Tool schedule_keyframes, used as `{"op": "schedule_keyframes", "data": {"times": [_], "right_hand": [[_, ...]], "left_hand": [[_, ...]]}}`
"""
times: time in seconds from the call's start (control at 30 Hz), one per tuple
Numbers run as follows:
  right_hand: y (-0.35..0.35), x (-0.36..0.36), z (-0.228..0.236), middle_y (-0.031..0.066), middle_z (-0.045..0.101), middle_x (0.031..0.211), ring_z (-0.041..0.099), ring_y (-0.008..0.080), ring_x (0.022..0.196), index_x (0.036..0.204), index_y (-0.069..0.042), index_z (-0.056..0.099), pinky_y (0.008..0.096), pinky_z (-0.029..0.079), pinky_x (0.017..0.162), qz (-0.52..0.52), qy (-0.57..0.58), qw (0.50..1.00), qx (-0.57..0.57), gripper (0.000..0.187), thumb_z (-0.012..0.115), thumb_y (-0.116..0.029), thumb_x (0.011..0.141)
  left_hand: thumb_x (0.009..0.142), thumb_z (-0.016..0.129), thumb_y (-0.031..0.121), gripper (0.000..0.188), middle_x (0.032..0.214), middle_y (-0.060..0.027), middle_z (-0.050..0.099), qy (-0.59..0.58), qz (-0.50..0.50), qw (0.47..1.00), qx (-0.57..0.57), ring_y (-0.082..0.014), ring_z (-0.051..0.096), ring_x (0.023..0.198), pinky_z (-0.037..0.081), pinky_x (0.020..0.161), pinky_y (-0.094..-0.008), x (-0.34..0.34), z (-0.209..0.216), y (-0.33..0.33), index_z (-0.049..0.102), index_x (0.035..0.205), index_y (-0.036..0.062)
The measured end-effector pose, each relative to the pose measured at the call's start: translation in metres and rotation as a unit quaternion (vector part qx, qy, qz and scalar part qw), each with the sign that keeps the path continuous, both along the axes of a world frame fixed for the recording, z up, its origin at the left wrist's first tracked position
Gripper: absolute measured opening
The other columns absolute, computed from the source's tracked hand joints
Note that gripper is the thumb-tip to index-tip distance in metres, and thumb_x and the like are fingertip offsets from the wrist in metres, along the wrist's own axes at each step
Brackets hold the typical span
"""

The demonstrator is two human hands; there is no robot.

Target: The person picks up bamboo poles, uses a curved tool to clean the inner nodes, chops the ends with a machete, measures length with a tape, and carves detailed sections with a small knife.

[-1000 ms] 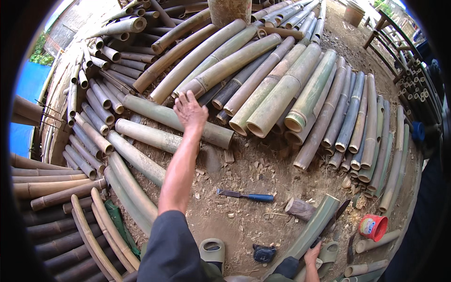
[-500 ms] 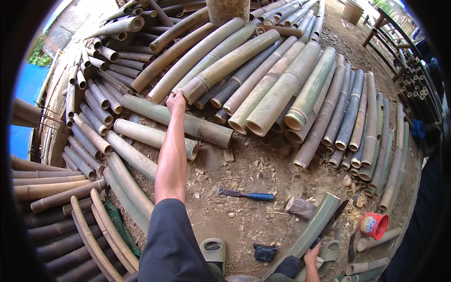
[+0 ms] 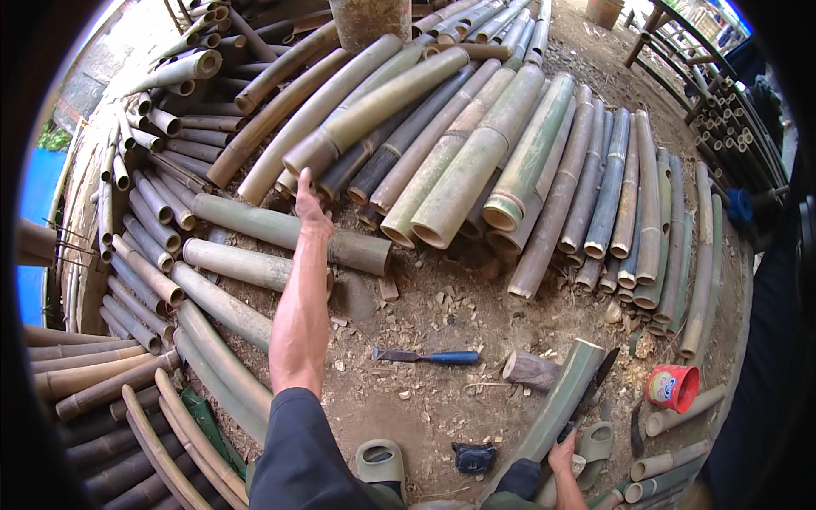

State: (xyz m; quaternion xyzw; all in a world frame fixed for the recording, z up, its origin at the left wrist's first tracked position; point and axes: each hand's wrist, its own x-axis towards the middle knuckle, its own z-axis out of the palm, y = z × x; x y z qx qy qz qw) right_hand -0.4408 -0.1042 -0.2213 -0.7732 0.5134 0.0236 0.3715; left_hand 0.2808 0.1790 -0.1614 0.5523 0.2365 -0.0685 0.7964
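My left hand [image 3: 311, 207] is at the near end of a bamboo pole [image 3: 378, 106] on the big pile, its fingers closed at the rim and partly hidden. That pole lies slantwise over its neighbours and looks slightly blurred. Low on the right, my right hand [image 3: 562, 456] is closed round the handle of a machete [image 3: 597, 380]. Its dark blade points up and away, along the right side of a green bamboo piece [image 3: 557, 404]. This piece slants up from my legs, its far end by a short log [image 3: 530, 371].
A blue-handled chisel [image 3: 425, 356] lies on dirt strewn with chips. Close to my sandal [image 3: 380, 463] is a small black object [image 3: 474, 457]. A red tub [image 3: 671, 388] stands at right, near bamboo offcuts [image 3: 671, 459]. More poles [image 3: 238, 297] lie stacked at left.
The view has shifted, moving the scene left and slightly up. Against its neighbours, the pole at my left hand has moved a little left, while the hand has slipped lower at its end.
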Motion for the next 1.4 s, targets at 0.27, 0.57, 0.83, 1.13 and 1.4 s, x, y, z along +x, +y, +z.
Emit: {"op": "schedule_keyframes", "data": {"times": [0.27, 0.57, 0.83, 1.13, 1.4], "right_hand": [[0.004, -0.001, 0.005, 0.0253, 0.061, 0.112, 0.061, 0.0396, 0.105, 0.127, 0.001, 0.04, 0.045, 0.046, 0.091, -0.026, 0.004, 0.999, -0.02, 0.047, 0.067, -0.009, 0.089], [0.001, 0.002, 0.009, 0.0261, 0.062, 0.112, 0.062, 0.0418, 0.106, 0.128, 0.0, 0.042, 0.0456, 0.048, 0.089, -0.049, 0.008, 0.998, 0.029, 0.048, 0.067, -0.008, 0.088], [0.005, 0.001, 0.014, 0.0287, 0.064, 0.107, 0.062, 0.0461, 0.103, 0.124, -0.001, 0.044, 0.0491, 0.048, 0.086, -0.022, 0.006, 0.999, 0.023, 0.052, 0.073, -0.022, 0.085], [0.009, -0.012, 0.004, 0.0284, 0.064, 0.105, 0.063, 0.0447, 0.099, 0.118, 0.001, 0.049, 0.0482, 0.049, 0.085, -0.035, -0.039, 0.999, 0.015, 0.049, 0.074, -0.021, 0.082], [0.022, -0.026, 0.016, 0.0255, 0.047, 0.126, 0.048, 0.0424, 0.12, 0.134, 0.003, 0.043, 0.0468, 0.04, 0.103, -0.025, -0.017, 0.992, -0.125, 0.064, 0.071, -0.015, 0.079]], "left_hand": [[0.073, 0.083, 0.027, 0.046, 0.103, -0.0156, 0.059, -0.316, 0.058, 0.897, 0.303, -0.0232, 0.059, 0.092, 0.049, 0.084, -0.0339, -0.024, 0.102, -0.095, 0.066, 0.1, -0.0052], [0.069, 0.082, 0.03, 0.082, 0.118, -0.0262, 0.062, -0.235, -0.269, 0.804, 0.475, -0.035, 0.062, 0.107, 0.049, 0.099, -0.0461, -0.022, 0.16, -0.129, 0.048, 0.134, -0.0075], [0.07, 0.08, 0.027, 0.061, 0.105, -0.0254, 0.068, -0.417, -0.106, 0.729, 0.532, -0.0283, 0.07, 0.094, 0.057, 0.083, -0.0364, -0.078, 0.23, -0.109, 0.059, 0.118, -0.0046], [0.082, 0.079, 0.029, 0.036, 0.104, -0.007, 0.072, -0.691, 0.149, 0.655, 0.269, -0.0142, 0.065, 0.094, 0.05, 0.087, -0.0294, -0.164, 0.521, -0.03, 0.073, 0.108, 0.005], [0.097, 0.051, 0.034, 0.053, 0.115, -0.0203, 0.064, -0.602, -0.355, 0.714, 0.035, -0.0261, 0.065, 0.101, 0.055, 0.086, -0.0379, -0.256, 0.586, 0.045, 0.05, 0.131, -0.0058]]}}
